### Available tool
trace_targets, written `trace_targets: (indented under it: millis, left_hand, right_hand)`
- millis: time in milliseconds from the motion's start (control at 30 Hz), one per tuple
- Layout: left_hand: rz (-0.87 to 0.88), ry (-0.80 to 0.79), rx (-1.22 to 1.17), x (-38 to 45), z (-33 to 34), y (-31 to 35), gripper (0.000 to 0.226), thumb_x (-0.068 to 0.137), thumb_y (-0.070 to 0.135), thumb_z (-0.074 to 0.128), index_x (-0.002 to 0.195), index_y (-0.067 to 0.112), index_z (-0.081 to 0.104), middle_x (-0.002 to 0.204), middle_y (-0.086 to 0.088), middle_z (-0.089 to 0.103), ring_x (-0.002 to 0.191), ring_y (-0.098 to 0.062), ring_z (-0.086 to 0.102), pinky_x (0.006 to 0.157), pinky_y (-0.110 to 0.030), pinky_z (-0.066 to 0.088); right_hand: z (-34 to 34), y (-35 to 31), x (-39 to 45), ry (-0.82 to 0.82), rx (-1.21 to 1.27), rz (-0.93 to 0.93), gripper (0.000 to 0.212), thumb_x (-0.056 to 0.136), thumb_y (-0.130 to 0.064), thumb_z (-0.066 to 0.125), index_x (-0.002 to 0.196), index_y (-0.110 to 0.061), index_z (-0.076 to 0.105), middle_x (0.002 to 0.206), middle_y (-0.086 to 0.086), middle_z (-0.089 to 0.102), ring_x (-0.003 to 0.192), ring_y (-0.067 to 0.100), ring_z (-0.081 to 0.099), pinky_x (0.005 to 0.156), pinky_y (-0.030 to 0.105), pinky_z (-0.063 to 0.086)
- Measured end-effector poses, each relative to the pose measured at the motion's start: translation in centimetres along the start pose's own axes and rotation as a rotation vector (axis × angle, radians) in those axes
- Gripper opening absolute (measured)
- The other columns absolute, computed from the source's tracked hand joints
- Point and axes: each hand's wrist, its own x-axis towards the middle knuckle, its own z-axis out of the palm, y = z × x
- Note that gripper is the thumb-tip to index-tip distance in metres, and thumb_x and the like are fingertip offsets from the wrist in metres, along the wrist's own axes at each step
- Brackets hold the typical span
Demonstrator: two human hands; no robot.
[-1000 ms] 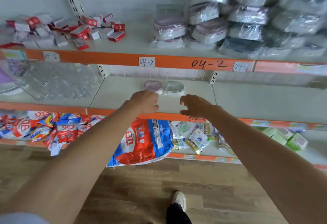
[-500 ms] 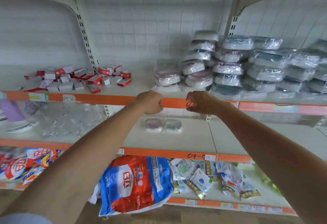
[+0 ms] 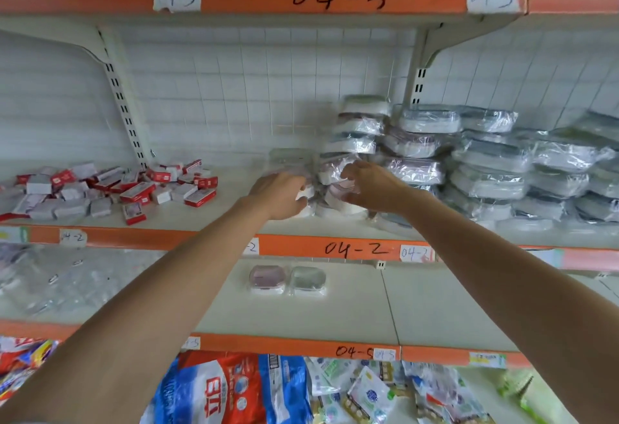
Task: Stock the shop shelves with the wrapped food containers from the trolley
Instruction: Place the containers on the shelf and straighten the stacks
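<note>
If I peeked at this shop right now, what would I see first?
Two bare arms reach to the shelf marked 04-2, where the left hand and right hand grasp wrapped containers at the left edge of a big shiny heap. Left of them lies a scatter of small red-and-white boxes. One shelf down, two little wrapped containers sit side by side.

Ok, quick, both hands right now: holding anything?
Left hand: fingers curled on a wrapped container at the left edge of the pile.
Right hand: fingers curled on a pink-lidded wrapped container in the same pile.
</note>
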Motion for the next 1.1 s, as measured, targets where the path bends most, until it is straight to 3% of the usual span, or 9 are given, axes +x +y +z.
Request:
trace_targets:
  millis: [233, 400, 533, 600, 700, 767, 900, 933, 1100]
  left_hand:
    - [-0.076, -0.052, 0.026, 3.2, -0.1, -2.2, 0.026, 0.091, 0.027, 0.051, 0.110, 0.013, 0.061, 0.112, -0.008, 0.063, 0.101, -0.029, 0.059, 0.078, -0.032, 0.046]
    - [-0.120, -0.069, -0.020, 6.5, 0.2, -4.5, 0.033, 0.090, 0.037, 0.052, 0.112, 0.016, 0.063, 0.117, -0.008, 0.060, 0.105, -0.028, 0.057, 0.083, -0.032, 0.048]
    - [-0.097, -0.242, 0.011, 9.0, 1.4, -5.4, 0.052, 0.085, 0.056, 0.054, 0.112, 0.012, 0.058, 0.118, -0.005, 0.059, 0.110, -0.026, 0.055, 0.077, -0.029, 0.040]
    - [-0.082, -0.299, 0.025, 9.9, 2.6, -6.0, 0.060, 0.080, 0.066, 0.054, 0.109, 0.013, 0.054, 0.123, -0.003, 0.057, 0.113, -0.025, 0.053, 0.081, -0.032, 0.041]
    - [-0.052, -0.325, 0.084, 11.2, 3.5, -6.7, 0.071, 0.078, 0.066, 0.056, 0.124, 0.012, 0.050, 0.131, -0.004, 0.053, 0.118, -0.025, 0.050, 0.092, -0.036, 0.041]
    - [-0.044, -0.352, 0.069, 12.1, 3.4, -6.9, 0.069, 0.077, 0.063, 0.061, 0.123, 0.011, 0.049, 0.127, -0.004, 0.055, 0.113, -0.024, 0.053, 0.090, -0.034, 0.042]
    - [-0.059, -0.444, -0.123, 13.1, 2.6, -7.8, 0.058, 0.073, 0.052, 0.073, 0.110, 0.013, 0.052, 0.096, -0.001, 0.062, 0.075, -0.016, 0.057, 0.066, -0.028, 0.045]
    - [-0.066, -0.461, -0.158, 13.4, 2.4, -8.2, 0.055, 0.072, 0.051, 0.074, 0.108, 0.014, 0.054, 0.094, -0.001, 0.062, 0.074, -0.015, 0.058, 0.066, -0.029, 0.046]
    - [-0.094, -0.472, -0.132, 14.2, 1.0, -11.4, 0.062, 0.071, 0.058, 0.073, 0.113, 0.014, 0.060, 0.110, -0.005, 0.062, 0.102, -0.023, 0.060, 0.086, -0.036, 0.050]
  right_hand:
    - [-1.2, 1.3, 4.1, 0.056, -0.050, -0.001, 0.050, 0.091, -0.031, 0.059, 0.133, -0.008, 0.045, 0.131, 0.008, 0.045, 0.119, 0.023, 0.045, 0.096, 0.035, 0.041]
    - [-1.8, 2.2, 7.0, 0.055, -0.055, 0.015, 0.052, 0.092, -0.032, 0.058, 0.136, -0.009, 0.043, 0.135, 0.008, 0.043, 0.124, 0.024, 0.042, 0.098, 0.037, 0.040]
    - [-2.0, 3.3, 9.2, 0.045, -0.084, 0.028, 0.053, 0.093, -0.035, 0.055, 0.137, -0.008, 0.042, 0.137, 0.009, 0.042, 0.128, 0.024, 0.038, 0.102, 0.037, 0.037]
    - [-2.1, 3.9, 10.3, 0.060, -0.086, 0.040, 0.052, 0.093, -0.032, 0.056, 0.136, -0.007, 0.043, 0.138, 0.009, 0.042, 0.127, 0.024, 0.039, 0.102, 0.035, 0.036]
    - [-1.7, 4.6, 11.7, 0.067, -0.095, 0.041, 0.049, 0.093, -0.030, 0.055, 0.135, -0.006, 0.044, 0.138, 0.009, 0.043, 0.126, 0.023, 0.040, 0.101, 0.032, 0.034]
    - [-1.4, 4.8, 12.7, 0.072, -0.124, 0.039, 0.047, 0.094, -0.030, 0.053, 0.134, -0.007, 0.046, 0.139, 0.008, 0.044, 0.130, 0.023, 0.036, 0.104, 0.032, 0.032]
    - [-0.9, 4.2, 15.1, 0.113, -0.185, 0.008, 0.040, 0.094, -0.030, 0.051, 0.130, -0.012, 0.050, 0.136, 0.006, 0.049, 0.129, 0.022, 0.038, 0.106, 0.038, 0.034]
    - [-0.8, 3.8, 15.7, 0.110, -0.183, -0.010, 0.039, 0.094, -0.030, 0.051, 0.129, -0.012, 0.050, 0.134, 0.006, 0.050, 0.127, 0.023, 0.040, 0.104, 0.039, 0.036]
    - [0.5, 2.2, 19.0, -0.019, -0.158, -0.066, 0.043, 0.094, -0.030, 0.053, 0.132, -0.011, 0.047, 0.133, 0.007, 0.048, 0.124, 0.024, 0.042, 0.100, 0.037, 0.040]
